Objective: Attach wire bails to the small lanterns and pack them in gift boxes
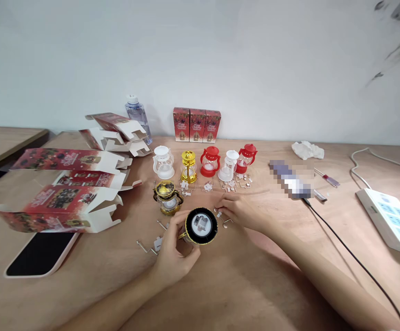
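Note:
My left hand (176, 253) is closed around a small black-and-gold lantern (211, 236), tipped so its round black base with a white centre faces me. Beside it, my right hand (237, 209) is low over the table, fingers bent together at some small white and metal parts (219, 214). What its fingertips pinch, if anything, is too small to make out. Another black-and-gold lantern (167, 197) stands just behind my left hand. Further back are a white lantern (164, 163), a gold lantern (188, 166), a red lantern (210, 162) and others. Bent wires (146, 248) lie left of my hand.
Opened red gift boxes (62, 202) pile up on the left, above a phone (41, 255). A water bottle (136, 112) and three upright red boxes (197, 125) stand by the wall. On the right are a screwdriver (329, 180), crumpled tissue (307, 150), a cable and a power strip (385, 220).

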`<action>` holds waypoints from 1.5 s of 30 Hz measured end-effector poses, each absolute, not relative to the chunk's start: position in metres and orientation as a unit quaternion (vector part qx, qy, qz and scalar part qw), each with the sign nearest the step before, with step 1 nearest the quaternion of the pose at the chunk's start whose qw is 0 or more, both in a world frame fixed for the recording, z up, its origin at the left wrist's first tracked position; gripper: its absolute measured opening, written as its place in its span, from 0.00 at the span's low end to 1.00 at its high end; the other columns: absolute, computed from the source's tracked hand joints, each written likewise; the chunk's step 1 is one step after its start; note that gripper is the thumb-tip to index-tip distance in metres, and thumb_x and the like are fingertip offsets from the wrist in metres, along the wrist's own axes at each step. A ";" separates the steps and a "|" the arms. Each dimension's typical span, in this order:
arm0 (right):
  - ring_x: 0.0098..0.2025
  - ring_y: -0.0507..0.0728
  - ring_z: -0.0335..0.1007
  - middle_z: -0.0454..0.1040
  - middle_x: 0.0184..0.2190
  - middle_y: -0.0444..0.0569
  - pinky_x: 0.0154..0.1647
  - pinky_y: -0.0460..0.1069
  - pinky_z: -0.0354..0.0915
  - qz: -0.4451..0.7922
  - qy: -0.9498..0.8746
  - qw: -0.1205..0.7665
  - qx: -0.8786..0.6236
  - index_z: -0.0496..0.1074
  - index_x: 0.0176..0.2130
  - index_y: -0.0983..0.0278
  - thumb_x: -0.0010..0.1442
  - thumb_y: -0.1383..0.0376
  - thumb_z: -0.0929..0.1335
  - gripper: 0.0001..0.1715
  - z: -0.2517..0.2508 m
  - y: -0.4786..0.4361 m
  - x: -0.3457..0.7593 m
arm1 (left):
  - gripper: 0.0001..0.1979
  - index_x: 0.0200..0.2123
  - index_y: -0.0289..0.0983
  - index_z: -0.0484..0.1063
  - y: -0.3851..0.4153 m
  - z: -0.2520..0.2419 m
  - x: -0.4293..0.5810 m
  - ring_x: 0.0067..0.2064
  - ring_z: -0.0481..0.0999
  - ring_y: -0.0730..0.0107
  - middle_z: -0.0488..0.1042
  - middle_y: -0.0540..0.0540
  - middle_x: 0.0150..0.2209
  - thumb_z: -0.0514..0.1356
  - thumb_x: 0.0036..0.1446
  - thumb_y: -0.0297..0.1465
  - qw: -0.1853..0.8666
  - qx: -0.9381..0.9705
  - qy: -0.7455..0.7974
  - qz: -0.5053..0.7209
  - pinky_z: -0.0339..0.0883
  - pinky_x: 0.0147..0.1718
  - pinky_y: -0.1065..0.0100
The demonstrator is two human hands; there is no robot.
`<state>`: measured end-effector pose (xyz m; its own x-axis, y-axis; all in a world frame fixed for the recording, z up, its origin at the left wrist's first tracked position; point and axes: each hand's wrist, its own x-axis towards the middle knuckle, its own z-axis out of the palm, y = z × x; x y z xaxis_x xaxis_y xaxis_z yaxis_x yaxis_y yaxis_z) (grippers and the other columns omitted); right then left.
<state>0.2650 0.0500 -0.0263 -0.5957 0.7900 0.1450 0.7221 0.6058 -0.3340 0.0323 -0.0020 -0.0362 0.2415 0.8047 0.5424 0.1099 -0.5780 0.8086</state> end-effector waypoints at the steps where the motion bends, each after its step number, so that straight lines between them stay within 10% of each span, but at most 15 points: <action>1: 0.40 0.58 0.73 0.75 0.39 0.54 0.40 0.51 0.69 0.126 -0.883 0.130 -0.433 0.73 0.39 0.67 0.65 0.72 0.62 0.11 -0.023 0.051 0.264 | 0.28 0.52 0.43 0.60 -0.002 -0.036 0.032 0.51 0.71 0.68 0.68 0.46 0.48 0.56 0.48 0.17 0.329 0.716 0.318 0.526 0.68 0.50 0.67; 45: 0.32 0.55 0.70 0.74 0.30 0.50 0.33 0.47 0.65 0.079 -0.892 0.216 -0.390 0.68 0.32 0.63 0.63 0.71 0.62 0.09 -0.037 0.039 0.265 | 0.26 0.51 0.40 0.61 -0.002 -0.034 0.032 0.50 0.72 0.61 0.69 0.42 0.48 0.56 0.47 0.19 0.332 0.717 0.329 0.517 0.71 0.48 0.60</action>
<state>0.2654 0.0393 -0.0367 -0.6019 0.7302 0.3233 0.6623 0.6827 -0.3087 0.0317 -0.0022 -0.0337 0.2491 0.8147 0.5237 0.1288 -0.5638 0.8158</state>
